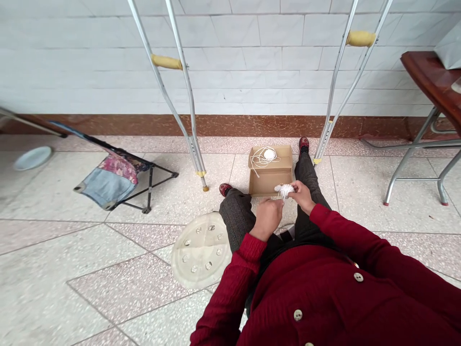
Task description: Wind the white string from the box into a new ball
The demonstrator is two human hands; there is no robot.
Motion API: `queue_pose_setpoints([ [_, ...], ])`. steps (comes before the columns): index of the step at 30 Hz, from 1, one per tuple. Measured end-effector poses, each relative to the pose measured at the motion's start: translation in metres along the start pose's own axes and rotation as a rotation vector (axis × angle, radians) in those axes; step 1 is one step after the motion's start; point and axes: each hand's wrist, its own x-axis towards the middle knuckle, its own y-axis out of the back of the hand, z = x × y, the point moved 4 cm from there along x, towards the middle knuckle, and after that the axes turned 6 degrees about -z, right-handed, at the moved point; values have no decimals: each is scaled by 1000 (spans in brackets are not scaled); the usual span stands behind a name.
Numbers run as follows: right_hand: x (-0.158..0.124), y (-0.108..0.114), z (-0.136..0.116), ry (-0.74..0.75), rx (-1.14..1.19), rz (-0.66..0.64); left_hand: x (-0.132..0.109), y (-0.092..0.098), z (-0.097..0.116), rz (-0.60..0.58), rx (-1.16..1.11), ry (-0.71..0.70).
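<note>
My right hand [302, 196] is closed around one side of a small bundle of white string [285, 190], its fingertips pressed into the loops. My left hand [268, 217] is curled close beside it, thumb and fingers pinched at a white strand that hangs from the bundle. Just beyond my hands, an open cardboard box [271, 183] stands on the floor between my feet. At its far side lie a ball of white string [269, 154] and loose loops of the same string. The inside of my left hand's grip is hidden.
Two metal crutches with yellow handgrips [166, 62] lean against the tiled wall. A folding stool [111, 180] stands at left, and a round pale plastic lid [201, 251] lies beside my left leg. A brown table [432, 79] is at right.
</note>
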Motion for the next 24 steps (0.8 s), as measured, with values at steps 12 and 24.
queue_pose_setpoints([
  [12, -45, -15, -50, -133, 286, -321, -18, -52, -53, -30, -465, 169],
  [24, -89, -16, -24, -229, 153, -432, 24, 5, -30, 54, -93, -90],
])
